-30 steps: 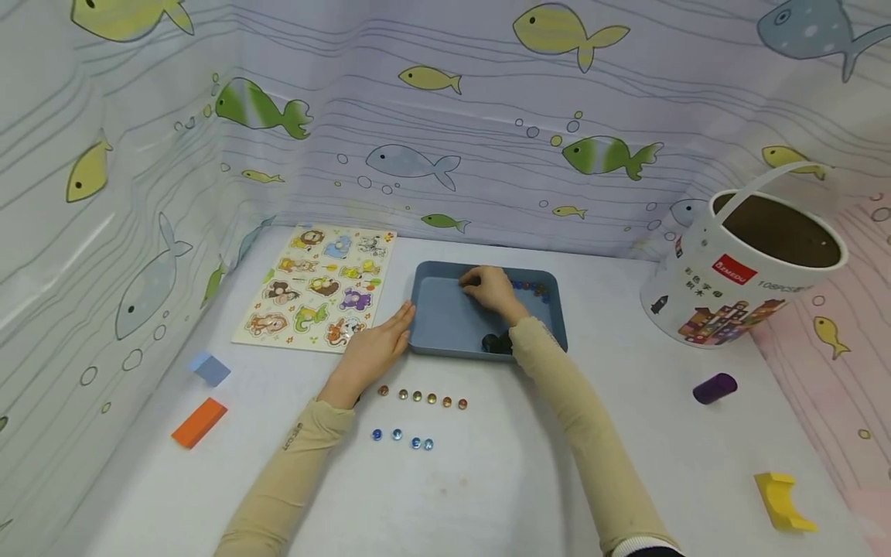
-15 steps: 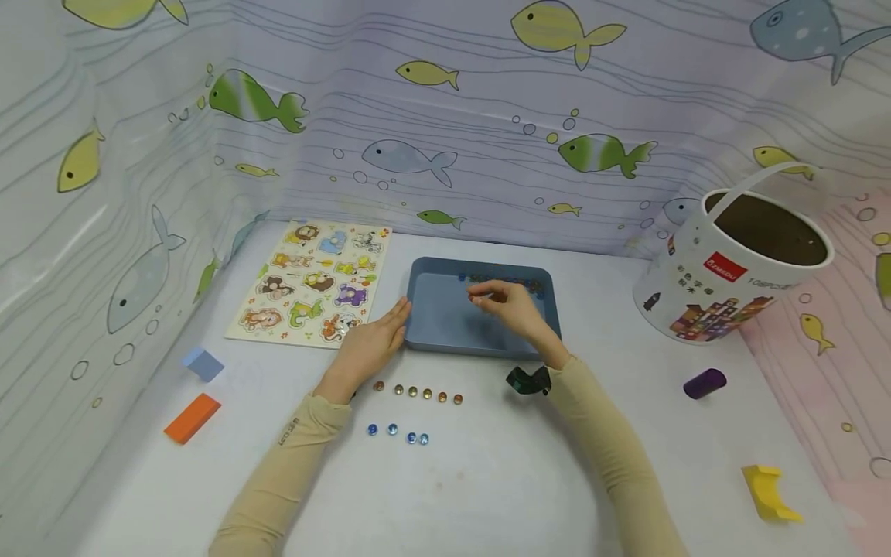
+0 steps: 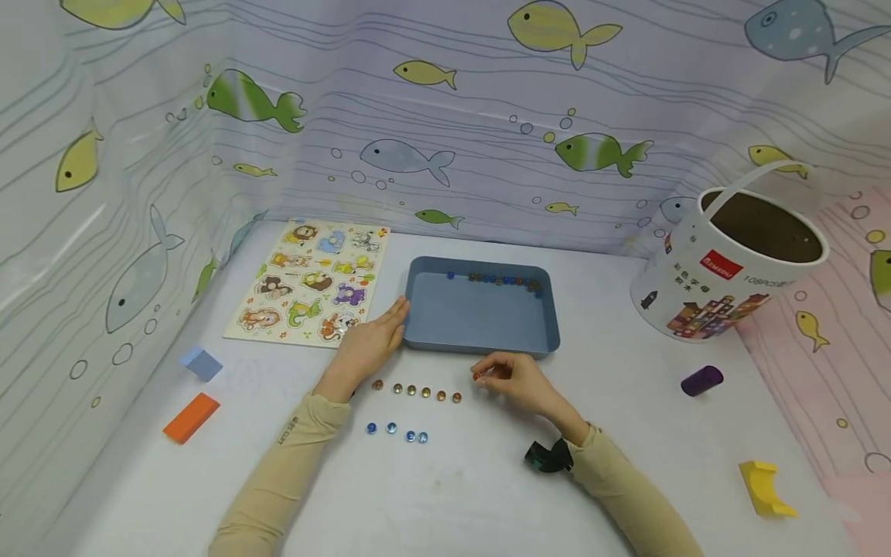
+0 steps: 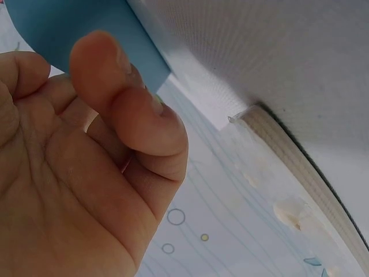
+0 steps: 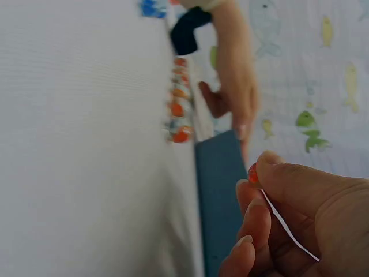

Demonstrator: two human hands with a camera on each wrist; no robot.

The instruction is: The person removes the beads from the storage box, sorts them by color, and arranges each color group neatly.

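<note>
In the head view my right hand [image 3: 518, 383] is just in front of the blue-grey tray [image 3: 473, 321], above the white cloth. Thumb and index finger pinch a small orange-red glass bead [image 5: 253, 173], seen best in the right wrist view. My left hand [image 3: 369, 352] lies with fairly straight fingers against the tray's left side. Inside the tray, several blue and amber beads line the back wall, with one blue bead [image 3: 450, 275] apart at left. On the cloth stand a row of several amber beads [image 3: 426, 392] and, nearer, a row of several blue beads [image 3: 392, 427].
An animal puzzle board [image 3: 306, 286] lies left of the tray. A light-blue block [image 3: 202, 363] and an orange block [image 3: 191, 418] are at far left. To the right are a white bucket [image 3: 724, 267], a purple cylinder [image 3: 701, 381] and a yellow arched block [image 3: 766, 489].
My right hand has moved from inside the tray toward me, out over its front edge, carrying the orange-red bead. My left hand stays at the tray's left side.
</note>
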